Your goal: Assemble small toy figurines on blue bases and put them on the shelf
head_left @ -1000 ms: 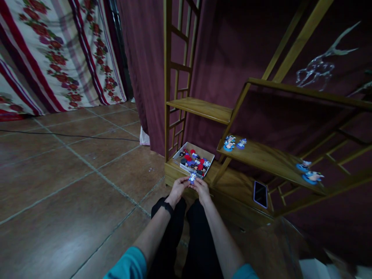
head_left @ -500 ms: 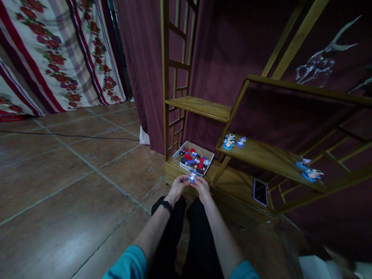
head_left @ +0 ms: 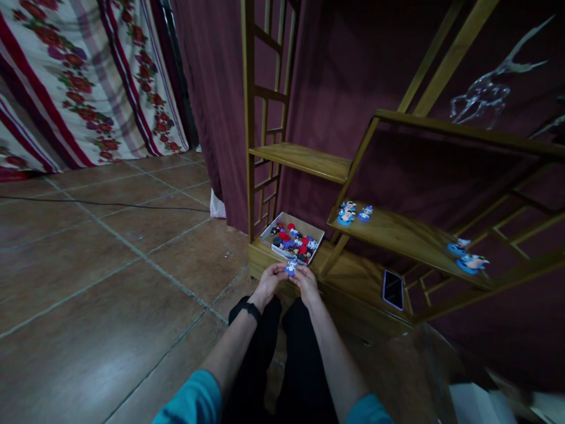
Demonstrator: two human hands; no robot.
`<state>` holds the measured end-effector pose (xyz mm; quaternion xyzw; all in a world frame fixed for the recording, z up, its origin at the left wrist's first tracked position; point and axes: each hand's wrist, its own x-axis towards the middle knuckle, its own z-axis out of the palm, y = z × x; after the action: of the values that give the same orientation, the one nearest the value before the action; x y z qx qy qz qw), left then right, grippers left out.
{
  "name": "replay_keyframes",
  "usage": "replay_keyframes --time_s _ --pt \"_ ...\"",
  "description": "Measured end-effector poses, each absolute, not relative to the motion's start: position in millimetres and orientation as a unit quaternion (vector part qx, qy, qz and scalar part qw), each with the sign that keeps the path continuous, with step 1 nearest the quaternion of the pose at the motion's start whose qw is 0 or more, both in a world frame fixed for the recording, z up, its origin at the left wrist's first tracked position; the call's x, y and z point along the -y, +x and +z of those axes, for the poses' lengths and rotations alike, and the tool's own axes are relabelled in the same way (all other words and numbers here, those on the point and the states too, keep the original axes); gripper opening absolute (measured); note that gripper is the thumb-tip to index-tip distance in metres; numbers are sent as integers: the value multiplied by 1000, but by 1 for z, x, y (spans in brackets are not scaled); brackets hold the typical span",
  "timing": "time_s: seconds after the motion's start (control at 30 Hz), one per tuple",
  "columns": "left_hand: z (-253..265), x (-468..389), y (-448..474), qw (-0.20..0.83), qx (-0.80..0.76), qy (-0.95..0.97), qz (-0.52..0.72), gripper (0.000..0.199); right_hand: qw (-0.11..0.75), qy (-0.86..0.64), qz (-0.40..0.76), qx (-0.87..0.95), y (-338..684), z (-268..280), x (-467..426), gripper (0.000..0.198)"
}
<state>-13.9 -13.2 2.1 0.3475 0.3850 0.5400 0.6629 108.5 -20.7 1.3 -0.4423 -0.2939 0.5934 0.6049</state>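
A small purple and white figurine (head_left: pixel 291 267) is pinched between my two hands, in front of the shelf unit. My left hand (head_left: pixel 270 282) closes its fingertips on one side of it, and a dark band circles that wrist. On the other side my right hand (head_left: pixel 306 282) grips it too. Just beyond my fingers an open cardboard box (head_left: pixel 270 240) rests on the low wooden shelf, with several red, black, purple and white figurines (head_left: pixel 303 241) jumbled inside.
To the right, a raised wooden shelf (head_left: pixel 397 238) bears blue-based figurines (head_left: pixel 346 213) at its left end and two more figurines (head_left: pixel 471 262) at its right. A phone (head_left: pixel 393 290) lies on the lower board. A clear deer ornament (head_left: pixel 481 97) stands higher up. A black cable (head_left: pixel 110 204) crosses the tiled floor.
The view has shifted very slightly. Both hands keep the figurine in nearly the same spot, and the box and shelf figurines stay put.
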Motion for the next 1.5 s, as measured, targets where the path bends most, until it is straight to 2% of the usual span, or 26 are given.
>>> replay_keyframes --time_s 1.5 --pt "-4 11 -15 654 -393 339 550 32 609 -408 608 304 109 0 23 20"
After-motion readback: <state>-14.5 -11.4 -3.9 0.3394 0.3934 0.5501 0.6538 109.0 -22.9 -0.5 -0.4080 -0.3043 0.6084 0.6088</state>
